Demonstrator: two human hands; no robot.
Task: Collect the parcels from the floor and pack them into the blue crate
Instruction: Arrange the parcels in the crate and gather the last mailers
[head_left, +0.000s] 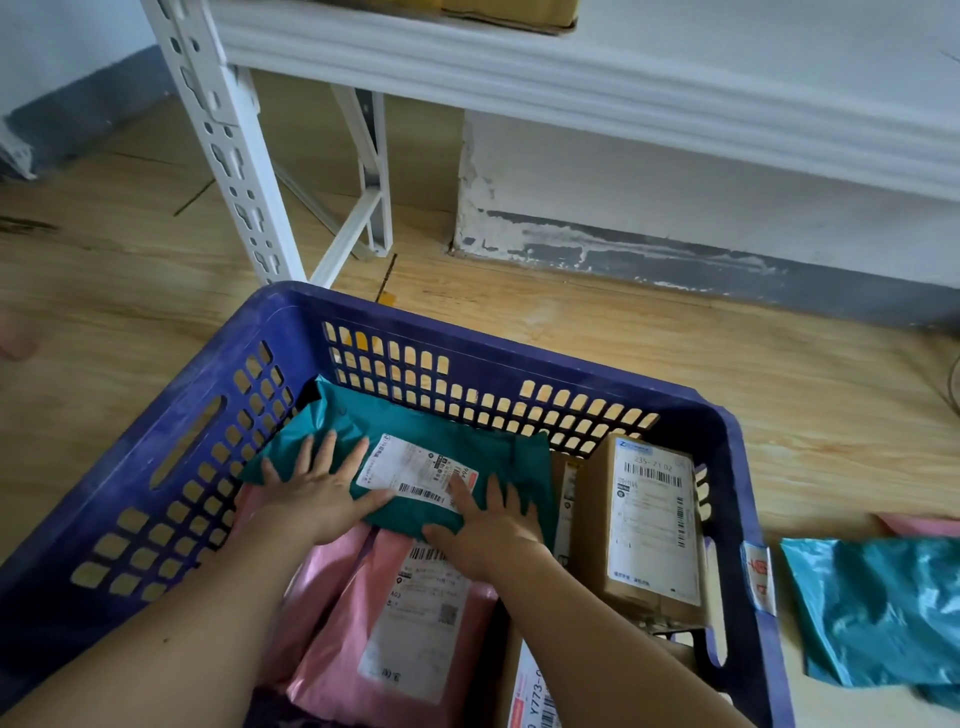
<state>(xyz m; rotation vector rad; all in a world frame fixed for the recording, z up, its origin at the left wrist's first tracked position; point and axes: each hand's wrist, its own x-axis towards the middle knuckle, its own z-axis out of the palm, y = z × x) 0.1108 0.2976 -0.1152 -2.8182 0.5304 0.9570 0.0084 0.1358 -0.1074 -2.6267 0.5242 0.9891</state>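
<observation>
**Both grips flat on teal parcel inside blue crate**

Left grip apart, fingers spread straight, pressing on left half of teal parcel, thumb reaching toward white shipping label. Right grip also apart, fingers flat on label's right end, thumb along parcel's near edge. Label: barcodes and small print, too blurred to read.

Teal parcel in far half of blue crate, far edge against perforated far wall, near edge overlapping pink parcel. Pink parcel's label reads "A03", plus barcode and QR square.

Cardboard box against crate's right wall; label starts "235-", rest unclear. Narrow box wedged between it and teal parcel. Another box at near edge, label "Y773-". Red-and-white tag on right rim, red characters unreadable.

On wooden floor right of crate: shiny teal parcel, just beside rim, and pink parcel corner at frame edge. Crate's far-left corner just beside white rack leg; open floor beyond far rim up to wall.
</observation>
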